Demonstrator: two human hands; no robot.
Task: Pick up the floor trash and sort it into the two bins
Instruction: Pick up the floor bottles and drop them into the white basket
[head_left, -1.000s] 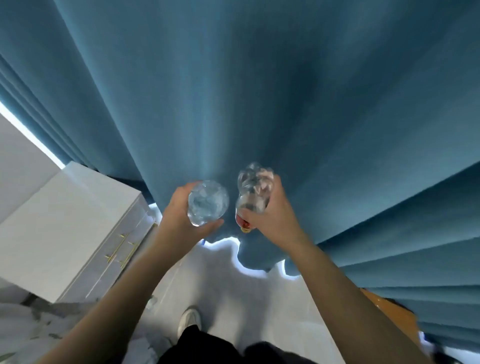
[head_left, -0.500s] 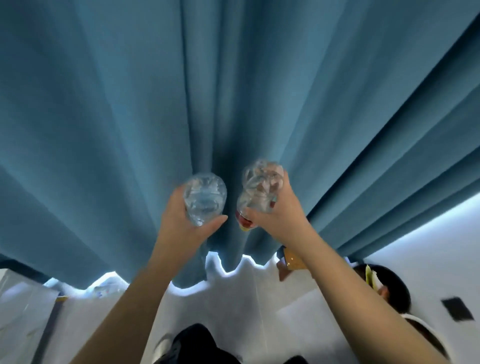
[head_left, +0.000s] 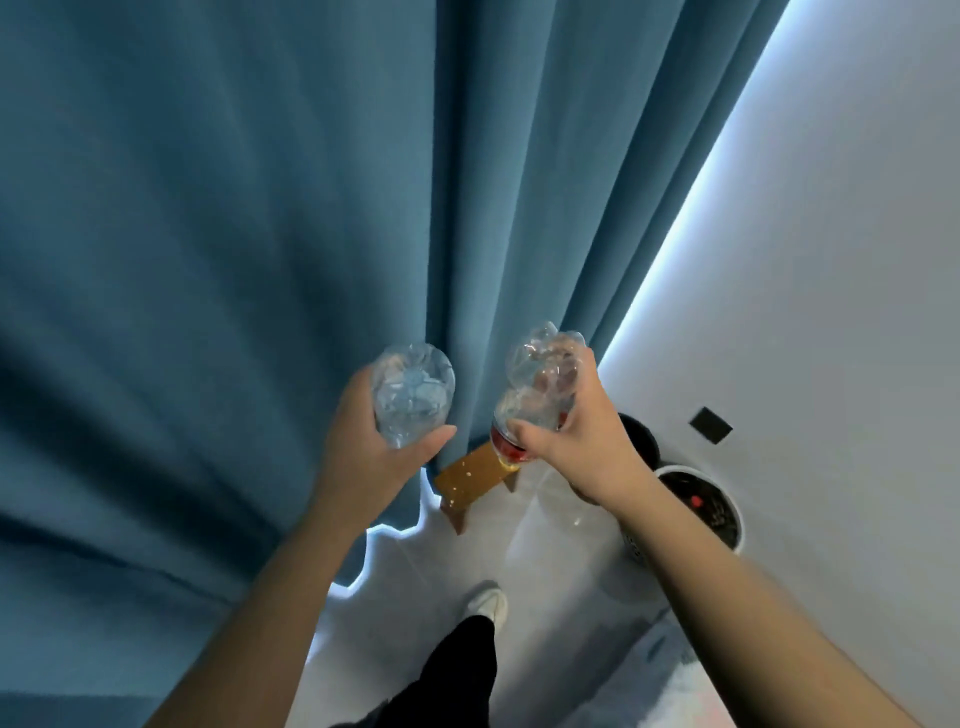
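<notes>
No legible text, not even on the bottle's red label (head_left: 506, 449).

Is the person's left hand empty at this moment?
No, the left hand is closed around a clear plastic bottle, held up in front of the blue curtain.

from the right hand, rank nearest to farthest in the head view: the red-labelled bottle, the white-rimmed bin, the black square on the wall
1. red-labelled bottle: gripped in the right hand itself.
2. white-rimmed bin: on the floor just right of and below the wrist.
3. black square: on the white wall, farther right. In the picture it lies about as far out as the bin, so the last two are close.
</notes>
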